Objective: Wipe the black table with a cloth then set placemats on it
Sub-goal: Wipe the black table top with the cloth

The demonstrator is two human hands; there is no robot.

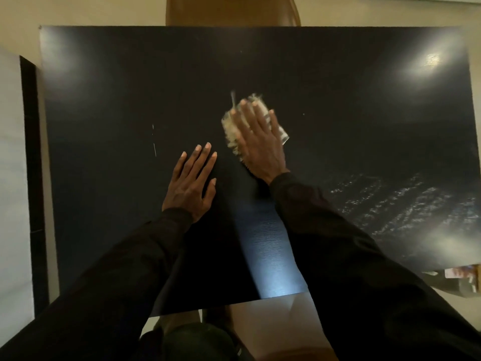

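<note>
Pale, beige-white cloth [231,134] lies bunched near the middle of the black table [117,100], a little right of centre, and its edges show as a blur. Your right hand [256,138] lies flat on top of it, fingers straight and slightly spread, palm pressing down; nothing is curled round the fabric, so the hand is released rather than grasping. Cloth pokes out past your fingertips, along the left of the hand and at a folded corner on its right.

Your left hand [194,179] rests just beside it, nearer to you and to the left, apart from the cloth. It also lies flat on the bare tabletop with the fingers straight and fanned, holding nothing.

Both arms come in from the bottom of the view in black sleeves [338,256].

On the tabletop, a patch of pale damp-looking streaks [403,201] shows to the right of your right arm. A few thin white marks [154,148] sit left of your left hand. Bright glare [432,59] lies near the far right corner.

Beyond the far edge stands a brown chair back [231,10]. A dark upright panel [31,152] runs along the table's left side.
</note>
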